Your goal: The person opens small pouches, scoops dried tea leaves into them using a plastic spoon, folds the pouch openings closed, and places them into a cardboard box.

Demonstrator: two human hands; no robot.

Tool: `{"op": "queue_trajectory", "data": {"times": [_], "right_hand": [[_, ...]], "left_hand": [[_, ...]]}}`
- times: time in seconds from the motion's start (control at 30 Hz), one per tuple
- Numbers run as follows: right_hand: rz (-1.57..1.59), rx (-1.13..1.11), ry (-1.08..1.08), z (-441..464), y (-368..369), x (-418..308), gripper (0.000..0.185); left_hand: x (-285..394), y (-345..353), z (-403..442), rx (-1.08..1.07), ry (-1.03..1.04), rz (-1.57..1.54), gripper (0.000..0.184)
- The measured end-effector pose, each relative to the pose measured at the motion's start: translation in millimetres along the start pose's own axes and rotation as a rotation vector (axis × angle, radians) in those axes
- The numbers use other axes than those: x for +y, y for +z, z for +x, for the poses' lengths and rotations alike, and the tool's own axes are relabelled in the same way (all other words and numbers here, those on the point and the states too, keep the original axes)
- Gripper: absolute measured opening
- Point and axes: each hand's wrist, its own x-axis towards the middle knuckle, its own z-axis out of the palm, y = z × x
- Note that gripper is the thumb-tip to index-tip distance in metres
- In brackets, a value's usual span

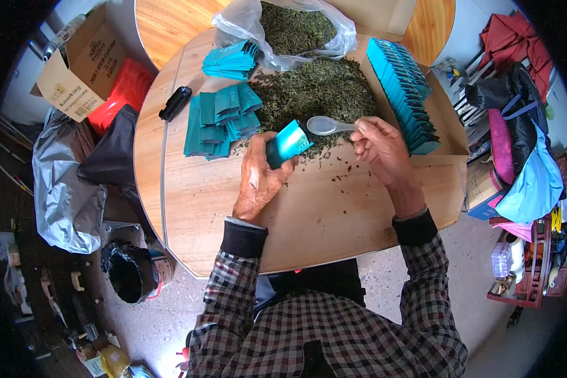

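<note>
My left hand point(258, 175) is closed around a teal packet point(288, 146), tilted with its upper end toward the spoon. Between the thumb and fingers of my right hand point(382, 148) is the handle of a plastic spoon point(324, 125). The spoon's bowl lies just right of the packet's upper end; I cannot tell if it touches. Behind both hands spreads a heap of dried green leaves point(321, 91). Left of it lie overlapping flat teal packets point(215, 120), with another stack of teal packets point(230, 60) farther back.
A clear plastic bag point(346, 38) of dried leaves stands at the back of the wooden table point(309, 220). On the right, a cardboard box point(450, 129) holds a row of teal packets point(400, 94). A black object point(175, 103) lies near the left edge. A black-lined bin point(129, 271) stands on the floor.
</note>
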Motion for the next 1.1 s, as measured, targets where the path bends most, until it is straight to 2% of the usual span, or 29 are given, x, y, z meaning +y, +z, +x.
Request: {"op": "queue_trajectory", "data": {"times": [0.2, 0.27, 0.3, 0.37, 0.47, 0.53, 0.6, 0.63, 0.7, 0.93, 1.1], "right_hand": [[-0.037, 0.036, -0.008, -5.6, -9.0, 9.8, 0.017], [-0.278, 0.03, 0.062, -12.9, -9.4, 8.8, 0.015], [-0.278, 0.031, 0.063, -16.4, -10.5, 9.1, 0.015], [-0.446, -0.188, 0.102, -21.7, -12.7, 9.7, 0.013], [-0.539, -0.202, 0.083, -17.5, -8.5, 18.2, 0.013], [-0.584, -0.208, 0.069, -12.1, -2.9, 18.7, 0.013], [-0.615, -0.037, -0.018, -1.9, 1.7, 14.4, 0.015], [-0.616, -0.036, -0.019, 6.1, -3.2, 19.4, 0.015], [-0.79, 0.062, -0.217, 20.6, -11.1, 31.4, 0.016], [-0.959, 0.121, -0.504, 19.9, -8.2, 41.4, 0.013], [-1.027, 0.109, -0.712, 9.2, -11.7, 47.2, 0.013]], "left_hand": [[2.7, -2.3, 0.8, 0.006, -0.057, -0.033, 0.05], [2.3, -4.8, 2.2, 0.018, -0.079, -0.063, 0.05], [0.8, -5.7, 3.5, 0.052, -0.042, -0.011, 0.05], [-2.1, -5.6, 4.7, 0.083, -0.004, 0.038, 0.05], [-4.5, -4.8, 4.5, 0.082, -0.029, -0.011, 0.05], [-1.7, -6.3, 4.3, 0.087, -0.018, -0.007, 0.043], [-5.5, -6.2, 3.9, 0.09, -0.016, 0.004, 0.046], [-6.3, -5.8, 4.0, 0.09, -0.017, 0.013, 0.049], [-6.7, -5.2, 3.2, 0.085, -0.024, 0.01, 0.049], [-2.7, -5.0, 3.8, 0.058, -0.013, 0.105, 0.05], [-3.6, -3.7, 2.9, 0.03, -0.016, 0.045, 0.049]]}}
